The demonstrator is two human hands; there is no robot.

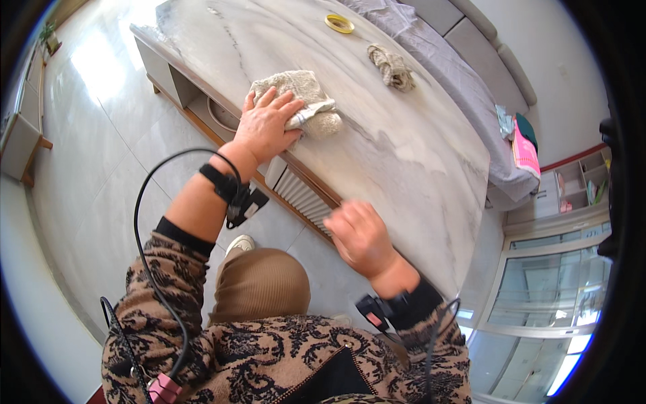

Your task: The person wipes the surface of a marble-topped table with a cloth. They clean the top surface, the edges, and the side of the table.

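My left hand (267, 123) lies palm down with spread fingers on a beige terry cloth (295, 86) with a striped edge, pressing it on the marble table top (404, 166) near its front edge. My right hand (358, 235), slightly blurred, is loosely curled at the table's near edge, to the right of the cloth. Nothing shows in it. A second, crumpled cloth (391, 68) lies farther back on the marble. Beyond that, towards the table's far side, is a yellow ring-shaped object (339, 23).
Beneath the table top are an open shelf holding a round object (222, 113) and a ribbed white panel (303, 194). A grey covered sofa (444, 81) runs along the far side. Cables hang from devices on both wrists. A low cabinet (25, 121) stands at left.
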